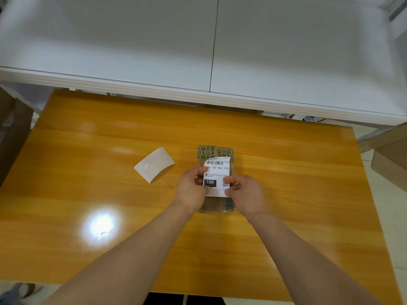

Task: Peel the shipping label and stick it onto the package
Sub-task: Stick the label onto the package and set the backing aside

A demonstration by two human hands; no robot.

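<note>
A small brown package with green printed marks lies flat on the orange wooden table. Over it is a white shipping label with a barcode and a black "15H" block. My left hand pinches the label's left edge, and my right hand pinches its lower right edge. The label's top corner curls up slightly; whether its lower part touches the package I cannot tell. A curled white backing sheet lies on the table to the left of the package.
A white cabinet top runs along the far side of the table. Cardboard boxes stand off the left edge and the right edge. A bright lamp glare shows on the wood near my left forearm.
</note>
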